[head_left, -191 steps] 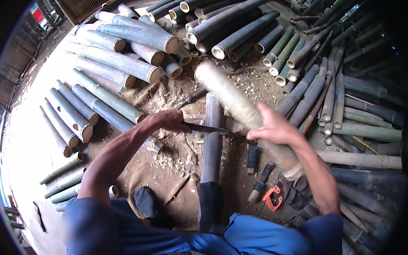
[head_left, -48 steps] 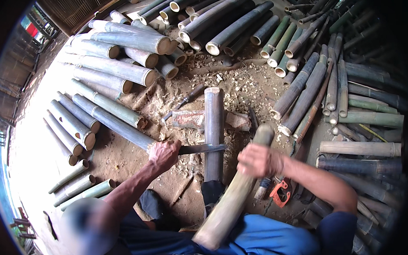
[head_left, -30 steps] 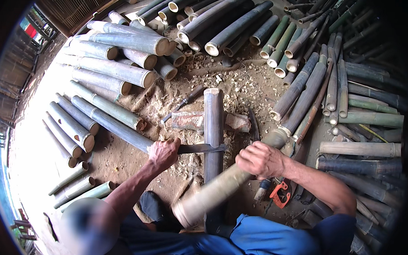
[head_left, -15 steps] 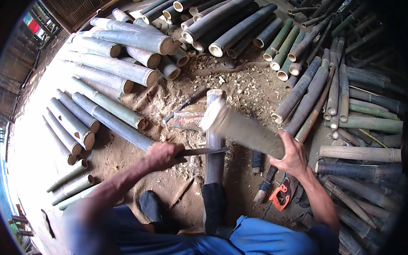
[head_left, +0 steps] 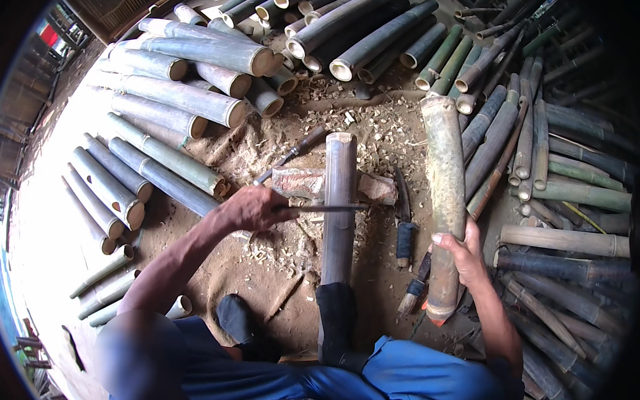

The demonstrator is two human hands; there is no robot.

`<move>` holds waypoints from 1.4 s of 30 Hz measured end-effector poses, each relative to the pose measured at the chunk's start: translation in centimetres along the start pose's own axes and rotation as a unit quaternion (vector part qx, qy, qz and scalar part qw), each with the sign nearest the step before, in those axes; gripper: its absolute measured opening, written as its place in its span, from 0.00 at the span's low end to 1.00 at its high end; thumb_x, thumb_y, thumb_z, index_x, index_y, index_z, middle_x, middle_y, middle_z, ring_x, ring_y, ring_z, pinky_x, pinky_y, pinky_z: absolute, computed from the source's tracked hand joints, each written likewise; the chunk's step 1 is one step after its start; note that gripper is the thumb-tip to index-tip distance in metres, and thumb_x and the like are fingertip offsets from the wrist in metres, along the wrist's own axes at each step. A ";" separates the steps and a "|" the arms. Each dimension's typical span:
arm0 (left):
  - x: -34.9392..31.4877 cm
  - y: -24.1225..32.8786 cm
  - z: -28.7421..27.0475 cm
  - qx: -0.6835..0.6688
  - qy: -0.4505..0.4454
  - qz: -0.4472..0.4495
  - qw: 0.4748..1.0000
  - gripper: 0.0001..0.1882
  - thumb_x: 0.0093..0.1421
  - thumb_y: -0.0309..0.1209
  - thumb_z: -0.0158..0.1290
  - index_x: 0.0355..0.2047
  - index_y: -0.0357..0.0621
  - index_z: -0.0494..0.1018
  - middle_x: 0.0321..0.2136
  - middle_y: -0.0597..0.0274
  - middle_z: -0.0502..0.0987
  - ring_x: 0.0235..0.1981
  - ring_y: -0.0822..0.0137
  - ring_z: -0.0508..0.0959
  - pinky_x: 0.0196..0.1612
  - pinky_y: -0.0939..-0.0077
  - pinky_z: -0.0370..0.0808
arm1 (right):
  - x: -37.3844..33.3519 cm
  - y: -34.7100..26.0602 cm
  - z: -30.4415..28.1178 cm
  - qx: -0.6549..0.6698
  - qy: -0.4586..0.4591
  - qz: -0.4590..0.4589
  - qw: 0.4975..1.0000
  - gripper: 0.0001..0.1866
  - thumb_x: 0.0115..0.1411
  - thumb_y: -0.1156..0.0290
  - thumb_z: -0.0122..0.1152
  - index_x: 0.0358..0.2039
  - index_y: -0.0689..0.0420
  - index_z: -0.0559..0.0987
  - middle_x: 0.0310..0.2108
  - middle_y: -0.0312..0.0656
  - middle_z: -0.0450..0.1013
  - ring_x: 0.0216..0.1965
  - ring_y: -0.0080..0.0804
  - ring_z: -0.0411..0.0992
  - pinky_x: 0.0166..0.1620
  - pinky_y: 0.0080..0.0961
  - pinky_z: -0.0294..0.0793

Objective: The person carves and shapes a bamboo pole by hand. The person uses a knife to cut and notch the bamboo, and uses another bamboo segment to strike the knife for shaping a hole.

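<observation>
A knife (head_left: 327, 209) is gripped in my left hand (head_left: 253, 207), its blade lying crosswise over a grey bamboo length (head_left: 338, 236). That bamboo points away from me and passes over a short rough log (head_left: 298, 183). My dark-covered foot (head_left: 336, 306) presses on its near end. Off to the right, my right hand (head_left: 465, 253) is closed round the lower part of a thick, pale bamboo piece (head_left: 444, 169) with a rough, worn face, held nearly lengthwise.
A chisel-like tool (head_left: 290, 155) lies beyond the log. A curved blade with a wrapped handle (head_left: 404, 238) and another handled tool (head_left: 412, 295) lie between bamboo and right hand. Stacked bamboo poles (head_left: 175, 107) stand left, more poles (head_left: 565, 240) right. Wood chips (head_left: 379, 128) litter the ground.
My right hand has swung the thick bamboo piece away from above the central bamboo to the right and turned it lengthwise. The left hand with the knife has moved slightly farther away from me.
</observation>
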State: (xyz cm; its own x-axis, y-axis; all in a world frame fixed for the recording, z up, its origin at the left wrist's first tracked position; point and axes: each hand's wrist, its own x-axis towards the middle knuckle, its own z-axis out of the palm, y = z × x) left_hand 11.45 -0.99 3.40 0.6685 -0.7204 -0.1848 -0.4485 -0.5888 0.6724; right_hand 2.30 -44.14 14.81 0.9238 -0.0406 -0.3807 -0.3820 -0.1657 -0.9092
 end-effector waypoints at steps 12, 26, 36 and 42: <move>4.0 -3.0 -1.1 0.028 0.001 -0.002 1.000 0.31 0.69 0.57 0.55 0.27 0.39 0.84 0.12 0.53 0.72 0.14 0.58 0.71 0.22 0.58 0.70 | 0.3 -1.0 2.5 -0.012 -0.068 0.029 0.997 0.39 0.53 0.66 0.73 0.63 0.62 0.67 0.48 0.40 0.72 0.48 0.27 0.72 0.52 0.28 0.75; 3.5 -1.6 0.6 0.142 0.040 -0.068 0.987 0.29 0.66 0.62 0.57 0.30 0.49 0.86 0.13 0.63 0.75 0.12 0.67 0.73 0.16 0.64 0.68 | 1.0 -2.2 5.1 -0.175 -0.008 -0.204 0.963 0.36 0.56 0.62 0.74 0.59 0.63 0.67 0.45 0.49 0.75 0.46 0.38 0.76 0.51 0.38 0.76; 3.3 -3.3 1.1 0.147 0.033 -0.060 0.987 0.30 0.65 0.62 0.57 0.29 0.48 0.86 0.12 0.64 0.74 0.12 0.66 0.72 0.17 0.64 0.69 | 4.1 -10.6 2.7 -0.297 -0.144 -0.093 0.940 0.57 0.53 0.50 0.76 0.69 0.76 0.58 0.60 0.64 0.70 0.57 0.45 0.74 0.64 0.38 0.71; 4.3 -2.0 0.7 0.131 0.014 -0.047 0.990 0.30 0.65 0.63 0.57 0.29 0.47 0.85 0.13 0.62 0.75 0.13 0.65 0.73 0.18 0.64 0.70 | 5.4 -0.2 6.2 -0.149 -0.027 -0.234 0.960 0.37 0.52 0.68 0.71 0.59 0.65 0.64 0.40 0.45 0.72 0.38 0.38 0.74 0.45 0.40 0.79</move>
State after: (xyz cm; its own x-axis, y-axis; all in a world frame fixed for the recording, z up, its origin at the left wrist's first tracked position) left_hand 14.80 -3.23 0.76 0.7292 -0.6494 -0.2159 -0.5193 -0.7305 0.4434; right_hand 7.17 -38.19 11.92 0.9868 0.1565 0.0425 0.1065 -0.4277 -0.8976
